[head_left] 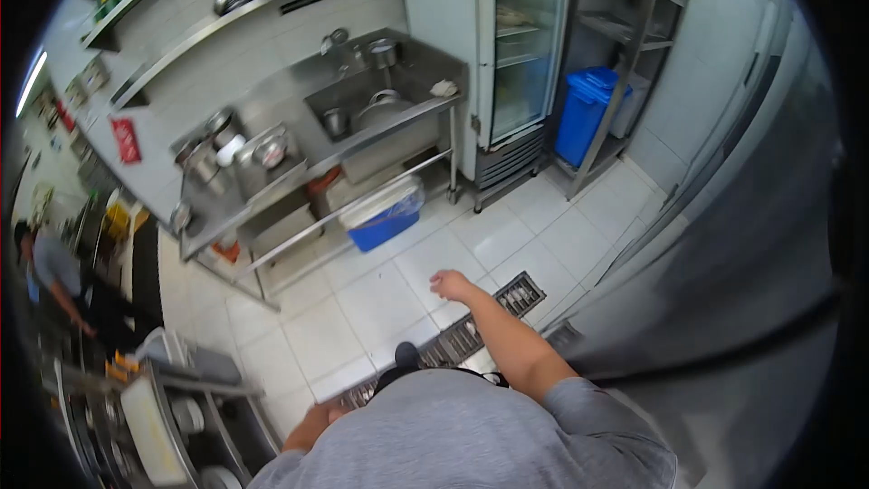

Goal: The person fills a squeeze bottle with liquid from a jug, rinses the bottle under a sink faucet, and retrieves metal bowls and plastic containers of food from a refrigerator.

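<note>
My right hand (447, 286) hangs in front of me above the white tiled floor (412, 273). Its fingers look loosely curled, and I see no object in them. Just below it a metal floor drain grate (462, 337) runs across the tiles. Close to my body on the left is my left hand (324, 415); my grey shirt hides most of it, so its fingers cannot be made out. One dark shoe (407, 355) shows by the grate.
A steel sink counter (299, 163) holds pots. Under it sits a blue bin (385, 231). A glass-door fridge (520, 45) and a blue lidded bin (587, 113) stand beyond. At left are a steel rack (154, 435) and another person (59, 272).
</note>
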A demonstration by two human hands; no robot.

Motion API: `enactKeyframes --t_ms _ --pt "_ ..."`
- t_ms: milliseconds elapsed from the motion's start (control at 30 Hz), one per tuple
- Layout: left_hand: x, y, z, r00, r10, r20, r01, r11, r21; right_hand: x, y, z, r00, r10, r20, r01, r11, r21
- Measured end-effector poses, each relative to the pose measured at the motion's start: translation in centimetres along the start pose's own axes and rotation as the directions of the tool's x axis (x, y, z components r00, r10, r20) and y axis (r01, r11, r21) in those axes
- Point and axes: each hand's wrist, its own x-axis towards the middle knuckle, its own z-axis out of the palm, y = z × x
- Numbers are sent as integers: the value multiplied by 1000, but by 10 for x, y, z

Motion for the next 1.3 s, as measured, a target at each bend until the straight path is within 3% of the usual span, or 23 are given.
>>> enactKeyframes --t_ms 33,100,167,233,267,333,367,400,433,567,600,633,667,800,867,933,967,1033,1067,1133,1167,1200,1300 --pt "2 -35 4 1000 -30 -3 30 997 -72 38 17 -8 999 -27 -25 15 920 -392" --pt "-1 -73 -27 996 -89 2 88 980 -177 76 66 -27 998 69 12 -52 840 -540" --pt "12 -90 -72 993 -118 32 122 973 -197 64 112 -51 982 6 -188 -71 937 -341" --pt "50 -89 -137 994 -103 48 110 981 -159 22 145 -87 912 321 -253 -302 947 112" --pt "76 -82 -171 995 -82 50 88 988 -130 23 201 -96 858 464 -221 -454 886 96" --pt "147 -65 -248 999 -38 26 39 998 -55 -19 239 -133 499 726 -473 -597 684 419" --pt "189 -54 -287 1000 -11 13 11 1000 -5 -38 235 -149 281 747 -603 -542 642 542" --pt "238 -34 -329 1000 23 -19 -22 998 55 -62 230 -166 120 601 -790 -589 683 431" --pt "282 -10 -365 997 58 -47 -52 992 117 -76 262 -187 47 696 -716 -302 693 654" --pt "461 162 -493 905 347 -246 -241 894 377 -127 118 -304 -239 607 -758 -54 771 635" --pt "492 224 -520 848 517 -112 -324 675 663 -132 113 -329 -287 563 -775 14 811 585" --pt "522 264 -532 763 583 -279 -554 812 184 -137 109 -355 -330 519 -789 76 847 525" --pt "514 322 -537 899 332 -284 -431 783 -449 -140 92 -384 -362 535 -763 128 839 528" --pt "500 475 -547 828 514 -223 -560 734 -384 -156 114 -504 -572 453 -684 93 864 494" --pt "492 518 -540 828 560 -5 -497 731 -468 -177 132 -556 -710 334 -620 25 892 452" --pt "555 491 -530 804 595 -4 -588 794 -157 -203 152 -587 -755 403 -518 106 853 511" --pt "599 463 -525 820 572 14 -571 816 95 -216 170 -594 -679 472 -562 209 858 469" --pt "560 442 -542 902 407 144 -426 894 140 -218 178 -597 -730 461 -505 155 831 534" --pt "569 423 -537 893 373 252 -449 765 461 -219 182 -596 -763 452 -461 106 792 602" --pt "579 385 -554 904 289 313 -400 831 387 -223 206 -601 -826 357 -436 34 804 593" --pt "581 386 -559 903 264 340 -390 836 385 -229 217 -599 -791 421 -444 172 849 499" --pt "589 399 -567 897 265 353 -399 830 391 -229 223 -593 -751 481 -451 318 864 391" --pt "628 470 -586 854 332 401 -489 774 401 -234 229 -593 -789 458 -409 262 853 451"
